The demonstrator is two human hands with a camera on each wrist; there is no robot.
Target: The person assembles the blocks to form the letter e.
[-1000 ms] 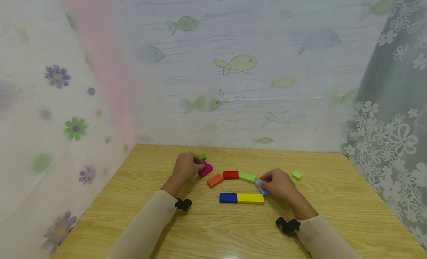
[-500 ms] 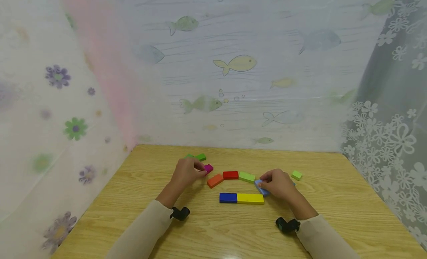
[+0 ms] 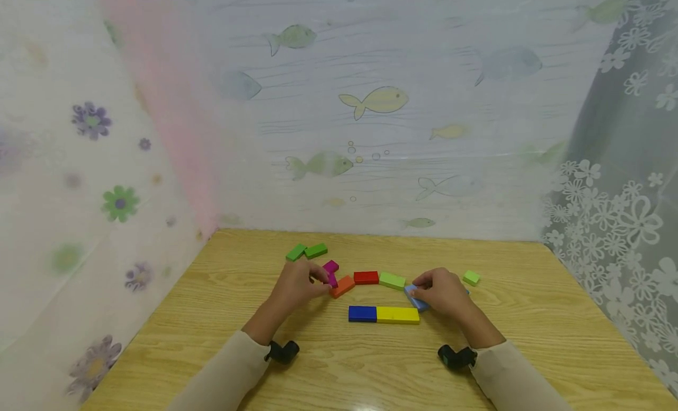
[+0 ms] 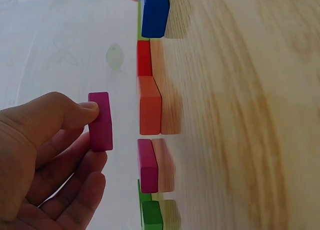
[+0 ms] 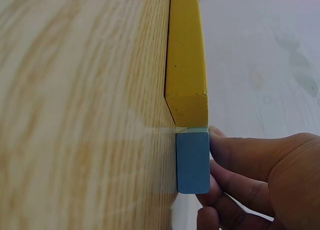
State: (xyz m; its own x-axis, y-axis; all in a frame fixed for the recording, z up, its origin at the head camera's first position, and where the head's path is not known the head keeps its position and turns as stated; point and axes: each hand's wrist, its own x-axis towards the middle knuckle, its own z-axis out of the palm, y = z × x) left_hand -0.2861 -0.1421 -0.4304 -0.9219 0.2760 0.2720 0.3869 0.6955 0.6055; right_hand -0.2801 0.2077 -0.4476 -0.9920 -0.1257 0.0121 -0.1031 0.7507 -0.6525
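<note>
My left hand pinches a magenta block between thumb and fingers; in the left wrist view it is held up off the table. A second magenta block lies just beyond it. Beside the fingertips is the orange block, first in a curve with a red block and a lime green block. At that curve's right end, my right hand holds a light blue block by its sides, down on the table. A bit of another blue piece peeks out behind this hand.
A dark blue block and a longer yellow block lie end to end in front of the curve. Two green blocks are at the back left. A small lime block sits at the right. Patterned curtains surround the wooden table.
My left hand has come toward me and slightly right from the back-left blocks, bringing a magenta block beside the orange one and uncovering the green blocks. My right hand has stayed put.
</note>
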